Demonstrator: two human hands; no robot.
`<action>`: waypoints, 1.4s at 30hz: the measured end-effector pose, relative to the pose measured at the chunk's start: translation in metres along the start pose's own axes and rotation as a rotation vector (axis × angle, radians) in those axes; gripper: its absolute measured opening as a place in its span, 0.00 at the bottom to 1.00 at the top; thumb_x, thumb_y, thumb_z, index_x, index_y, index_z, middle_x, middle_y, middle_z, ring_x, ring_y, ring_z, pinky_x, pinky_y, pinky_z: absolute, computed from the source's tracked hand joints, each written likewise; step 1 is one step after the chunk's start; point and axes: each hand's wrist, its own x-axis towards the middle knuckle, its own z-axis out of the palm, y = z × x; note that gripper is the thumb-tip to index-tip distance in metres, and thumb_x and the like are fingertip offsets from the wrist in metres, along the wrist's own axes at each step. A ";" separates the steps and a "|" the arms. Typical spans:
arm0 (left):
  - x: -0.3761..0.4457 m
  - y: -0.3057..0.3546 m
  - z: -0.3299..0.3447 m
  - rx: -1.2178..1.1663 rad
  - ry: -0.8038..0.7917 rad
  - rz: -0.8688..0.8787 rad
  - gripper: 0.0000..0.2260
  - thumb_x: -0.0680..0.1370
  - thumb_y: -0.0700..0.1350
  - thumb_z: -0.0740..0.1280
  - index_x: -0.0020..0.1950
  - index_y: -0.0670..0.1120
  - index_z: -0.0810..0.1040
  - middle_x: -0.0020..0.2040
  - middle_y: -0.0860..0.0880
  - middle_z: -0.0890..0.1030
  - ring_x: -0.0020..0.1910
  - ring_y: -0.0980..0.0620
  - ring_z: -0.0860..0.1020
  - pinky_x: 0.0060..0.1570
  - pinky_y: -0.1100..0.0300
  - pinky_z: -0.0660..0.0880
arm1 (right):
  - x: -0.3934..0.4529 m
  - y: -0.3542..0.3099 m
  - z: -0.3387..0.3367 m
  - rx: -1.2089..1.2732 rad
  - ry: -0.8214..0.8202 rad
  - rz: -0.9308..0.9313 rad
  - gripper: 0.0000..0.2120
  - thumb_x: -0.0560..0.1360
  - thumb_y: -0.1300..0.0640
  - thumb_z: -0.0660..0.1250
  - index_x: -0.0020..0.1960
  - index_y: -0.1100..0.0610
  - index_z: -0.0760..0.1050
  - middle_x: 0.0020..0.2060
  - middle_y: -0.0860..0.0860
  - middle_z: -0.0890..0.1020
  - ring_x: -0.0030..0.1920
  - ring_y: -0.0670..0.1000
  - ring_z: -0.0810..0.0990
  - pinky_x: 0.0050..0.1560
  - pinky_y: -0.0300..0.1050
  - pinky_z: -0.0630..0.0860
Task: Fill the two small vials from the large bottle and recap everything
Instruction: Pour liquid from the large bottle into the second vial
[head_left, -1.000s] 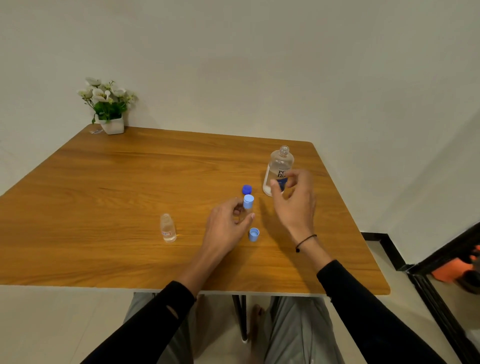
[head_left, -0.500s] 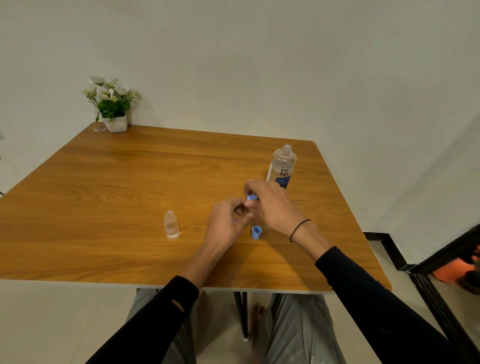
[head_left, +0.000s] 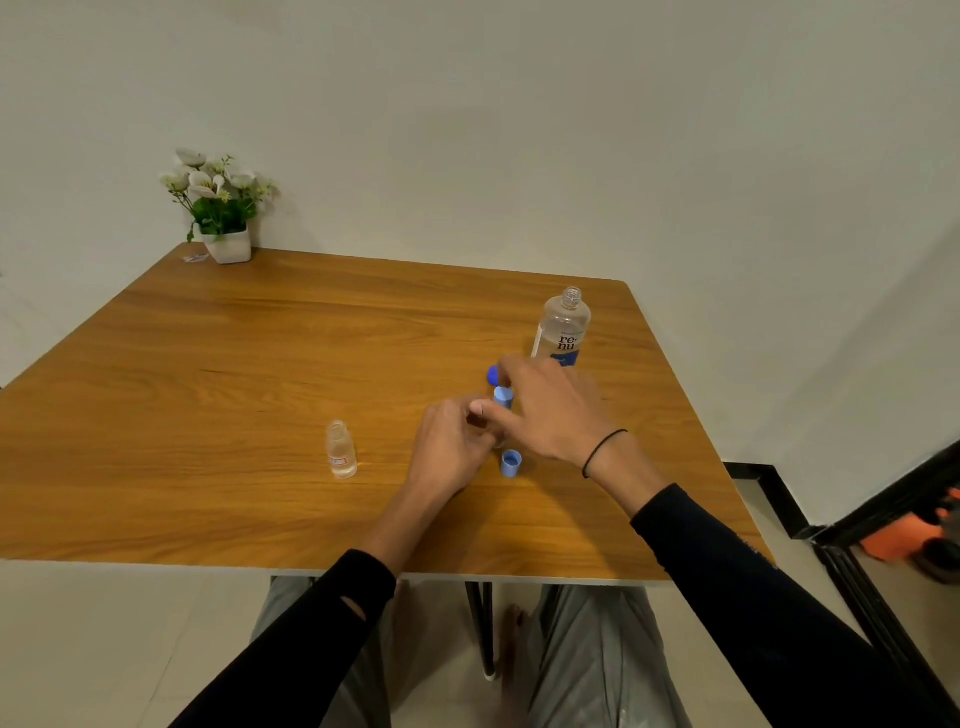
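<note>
1. The letters "re-nu" can be read on the label of the large bottle (head_left: 563, 332), which stands upright and uncapped near the right edge of the wooden table (head_left: 260, 364); a blue band is seen below the lettering.
2. A small label with a red mark is carried by the open vial (head_left: 342, 451), standing apart to the left of the hands; its writing is too small to be read.
3. The second vial is gripped by the left hand (head_left: 452, 447), fingers curled round it, so its body is almost wholly hidden.
4. A light blue cap (head_left: 503, 397) atop that vial is pinched by the fingertips of the right hand (head_left: 553, 415).
5. Another light blue cap (head_left: 511, 462) lies open end up just below the hands, untouched.
6. A dark blue cap (head_left: 492, 374) is partly seen behind the right hand's fingers, beside the bottle.
7. A flower pot (head_left: 227, 247) stands at the far left corner.
</note>
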 end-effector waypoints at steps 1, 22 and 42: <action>0.000 0.000 0.000 -0.005 0.002 0.012 0.04 0.75 0.41 0.74 0.42 0.49 0.83 0.38 0.56 0.85 0.40 0.57 0.83 0.39 0.57 0.79 | 0.000 0.000 0.001 -0.018 -0.024 -0.029 0.18 0.81 0.35 0.61 0.52 0.50 0.71 0.45 0.48 0.78 0.43 0.54 0.78 0.40 0.52 0.76; 0.005 -0.009 0.002 -0.044 0.010 0.006 0.07 0.73 0.46 0.80 0.49 0.52 0.86 0.43 0.57 0.87 0.45 0.60 0.84 0.44 0.69 0.77 | -0.015 0.032 0.004 0.438 0.246 -0.053 0.07 0.76 0.63 0.69 0.47 0.55 0.71 0.42 0.49 0.78 0.41 0.51 0.76 0.39 0.51 0.76; 0.013 -0.007 -0.001 0.030 0.045 -0.022 0.11 0.75 0.49 0.79 0.56 0.52 0.85 0.47 0.58 0.86 0.47 0.60 0.84 0.52 0.55 0.83 | -0.032 0.054 0.071 0.650 0.231 0.304 0.25 0.72 0.48 0.80 0.59 0.45 0.66 0.53 0.47 0.81 0.53 0.46 0.81 0.51 0.45 0.81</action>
